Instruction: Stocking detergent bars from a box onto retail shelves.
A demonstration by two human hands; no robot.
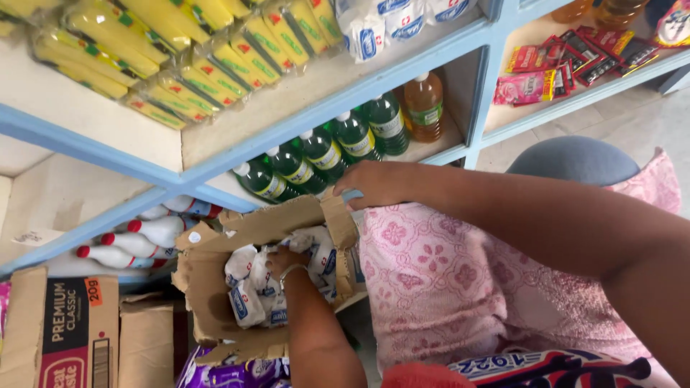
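Cardboard box (pixel 215 287): your left hand (pixel 284 262) sits inside, fingers curled on a white packet (pixel 248 302); right hand (pixel 374 183) pinches the far flap (pixel 338 215).

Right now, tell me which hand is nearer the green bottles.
Right. The right hand grips the cardboard box flap just below the green bottles; the left hand is lower, inside the box among white packets.

— What's in the torn cardboard box (pixel 215 287)?
— White packets (pixel 248 298) with blue print, piled loosely against its right wall.
— And the box itself?
— Brown, open-topped and tilted, its ragged flaps spread; it sits below the blue shelf edge (pixel 215 194).
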